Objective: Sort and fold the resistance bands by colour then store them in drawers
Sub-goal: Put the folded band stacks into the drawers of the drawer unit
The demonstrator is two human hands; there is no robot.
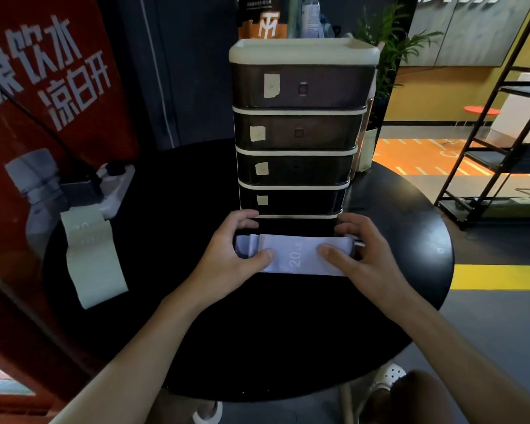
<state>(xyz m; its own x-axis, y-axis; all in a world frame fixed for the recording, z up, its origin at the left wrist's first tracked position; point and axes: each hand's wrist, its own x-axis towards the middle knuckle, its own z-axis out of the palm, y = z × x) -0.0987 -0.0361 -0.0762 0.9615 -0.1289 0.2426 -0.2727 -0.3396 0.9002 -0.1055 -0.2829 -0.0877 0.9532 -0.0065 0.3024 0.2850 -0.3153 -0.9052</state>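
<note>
Both hands, L (230,246) & R (358,249), pinch the folded purple band (300,255) at its ends, thumbs on top, fingers curled behind, by the drawer tower (300,133).

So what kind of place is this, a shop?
Probably a gym lobby or lounge, not a home. Clues: resistance bands on a round table, a water poster, painted floor lines.
</note>
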